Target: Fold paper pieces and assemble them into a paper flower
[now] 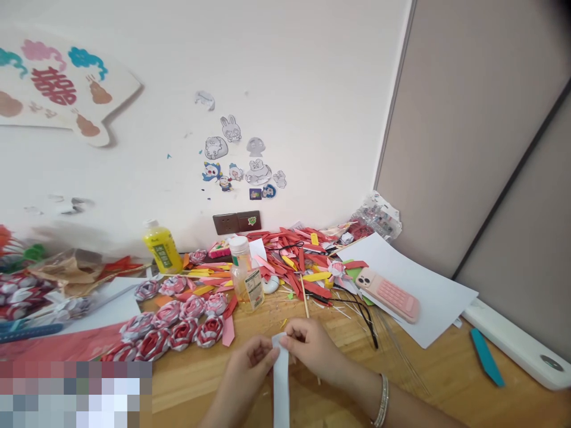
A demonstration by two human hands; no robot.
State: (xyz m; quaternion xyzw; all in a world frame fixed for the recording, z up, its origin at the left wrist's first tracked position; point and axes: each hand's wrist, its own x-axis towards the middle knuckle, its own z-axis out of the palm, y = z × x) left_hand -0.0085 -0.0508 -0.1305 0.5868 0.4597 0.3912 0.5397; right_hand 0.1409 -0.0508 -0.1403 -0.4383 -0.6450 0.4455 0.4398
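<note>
Between my two hands hangs a long white paper strip (281,392), running down past the bottom edge of the view. My left hand (243,375) pinches its upper left edge with thumb and fingers. At the top right corner of the strip, my right hand (312,351) grips it the same way, with a bangle on the wrist. A thin wooden stick (305,297) lies behind my right hand, its lower part partly covered. Left of my hands sit several rolled paper roses (181,330) in red, pink and white.
Behind the hands stand a clear bottle (248,285) and a yellow bottle (163,248). Red, pink and yellow paper strips (294,255) are heaped along the wall. To the right are a pink phone (392,295) on white paper (428,309), a teal strip (487,356) and thin wires (397,345).
</note>
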